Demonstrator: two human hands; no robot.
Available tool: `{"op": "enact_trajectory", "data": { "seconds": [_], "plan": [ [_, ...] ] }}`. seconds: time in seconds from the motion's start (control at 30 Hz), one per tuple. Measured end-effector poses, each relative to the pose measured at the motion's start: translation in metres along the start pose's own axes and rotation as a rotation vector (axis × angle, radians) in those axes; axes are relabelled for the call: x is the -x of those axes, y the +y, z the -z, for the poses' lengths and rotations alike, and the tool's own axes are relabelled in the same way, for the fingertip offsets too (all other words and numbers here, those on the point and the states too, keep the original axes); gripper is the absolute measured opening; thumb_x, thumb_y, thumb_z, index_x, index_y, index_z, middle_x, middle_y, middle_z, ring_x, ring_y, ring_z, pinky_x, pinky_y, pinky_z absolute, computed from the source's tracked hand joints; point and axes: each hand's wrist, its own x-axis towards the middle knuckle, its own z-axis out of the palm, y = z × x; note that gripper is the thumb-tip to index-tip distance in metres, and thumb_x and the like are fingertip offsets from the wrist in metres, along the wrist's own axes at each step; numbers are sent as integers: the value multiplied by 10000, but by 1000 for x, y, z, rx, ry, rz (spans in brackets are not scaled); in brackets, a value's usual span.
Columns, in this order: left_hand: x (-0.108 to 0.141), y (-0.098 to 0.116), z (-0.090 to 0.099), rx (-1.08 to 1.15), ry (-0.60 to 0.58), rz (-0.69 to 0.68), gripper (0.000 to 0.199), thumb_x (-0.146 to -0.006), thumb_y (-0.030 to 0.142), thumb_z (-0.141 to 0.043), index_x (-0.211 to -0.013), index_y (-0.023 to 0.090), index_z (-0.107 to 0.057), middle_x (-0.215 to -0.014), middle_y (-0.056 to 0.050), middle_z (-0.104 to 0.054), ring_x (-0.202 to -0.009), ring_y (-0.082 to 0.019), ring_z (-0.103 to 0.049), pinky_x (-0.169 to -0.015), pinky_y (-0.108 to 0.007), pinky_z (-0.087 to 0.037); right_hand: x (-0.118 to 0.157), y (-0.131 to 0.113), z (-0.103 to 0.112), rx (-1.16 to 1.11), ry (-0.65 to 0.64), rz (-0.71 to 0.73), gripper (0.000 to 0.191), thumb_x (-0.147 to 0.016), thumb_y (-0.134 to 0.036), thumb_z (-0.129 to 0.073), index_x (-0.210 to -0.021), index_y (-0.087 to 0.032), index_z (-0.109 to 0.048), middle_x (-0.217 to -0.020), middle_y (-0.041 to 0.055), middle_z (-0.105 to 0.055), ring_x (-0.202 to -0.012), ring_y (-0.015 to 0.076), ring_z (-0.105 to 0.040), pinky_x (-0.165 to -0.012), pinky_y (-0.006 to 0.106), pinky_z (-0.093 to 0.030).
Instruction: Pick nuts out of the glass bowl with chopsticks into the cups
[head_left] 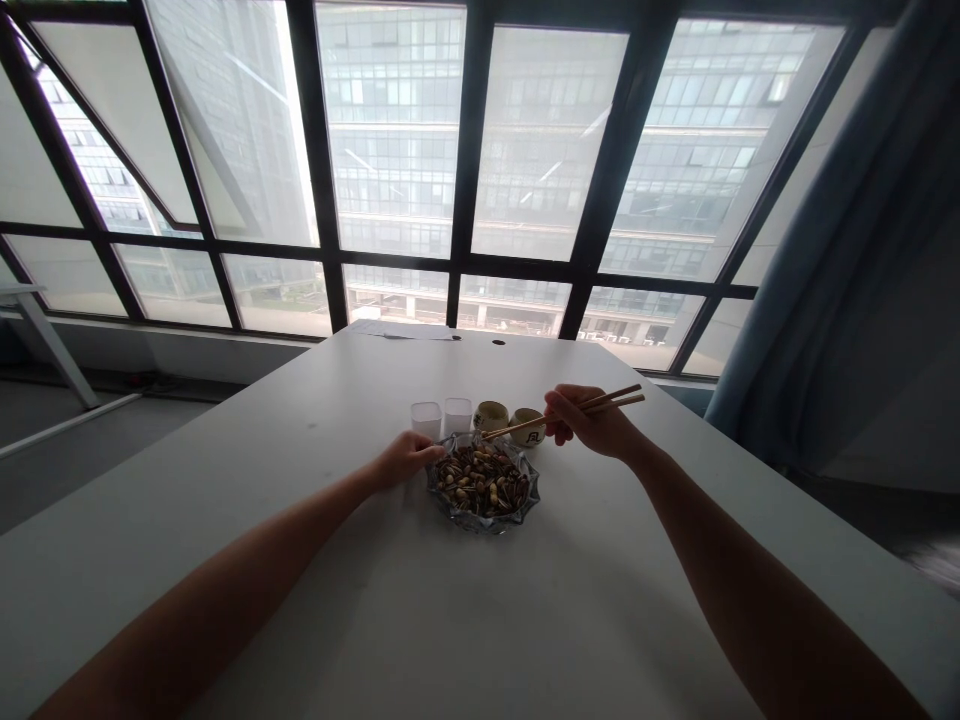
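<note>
A clear glass bowl (531, 492) with a scalloped rim holds a mix of peanuts and dark striped seeds (481, 480). My left hand (405, 458) grips the bowl's left rim, thumb on the edge. In my right hand (589, 418) is a pair of chopsticks (551, 419), their tips over the bowl's far rim, near the cups. Whether the tips hold anything is too small to tell. Behind the bowl stand two clear plastic cups (426, 418) and, to their right, two yellowish ceramic cups (491, 415) with dark characters. The right ceramic cup is partly behind the chopsticks.
The white table (360, 590) runs away toward large framed windows. Sheets of paper (405, 330) lie at its far end, beside a dark round hole (498, 342). A blue-grey curtain (817, 260) hangs at the right. Part of another white table (56, 345) shows at the left.
</note>
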Motion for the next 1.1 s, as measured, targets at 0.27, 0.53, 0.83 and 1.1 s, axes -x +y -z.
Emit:
{"op": "enact_trajectory", "data": {
  "seconds": [0.27, 0.53, 0.83, 1.1],
  "plan": [
    [2, 4, 1, -18, 1, 13, 578, -721, 670, -584, -504, 192, -343, -503, 69, -234, -523, -70, -223, -491, -237, -159, -1, 3, 1, 23, 55, -45, 568, -867, -701, -549, -702, -163, -629, -568, 61, -683, -441, 136, -626, -389, 213, -468],
    [2, 8, 0, -14, 15, 28, 571, -700, 658, -600, -497, 194, -334, -497, 68, -234, -519, -68, -221, -488, -236, -161, -1, -4, 0, -54, 80, -70, 607, -793, -753, -587, -642, -167, -636, -503, 58, -664, -380, 143, -607, -331, 213, -442],
    [1, 1, -1, -23, 8, 32, 540, -731, 623, -587, -506, 189, -358, -507, 67, -240, -518, -68, -230, -498, -236, -163, -1, 0, 4, 9, 213, -53, 632, -821, -772, -525, -646, -172, -612, -498, 56, -651, -367, 139, -593, -325, 221, -435],
    [0, 0, -2, -2, 7, 40, 508, -741, 603, -583, -524, 180, -403, -500, 64, -276, -512, -69, -246, -491, -226, -176, 3, 0, 9, 287, 442, -77, 618, -832, -765, -503, -637, -183, -574, -503, 42, -615, -368, 109, -560, -335, 201, -408]
  ]
}}
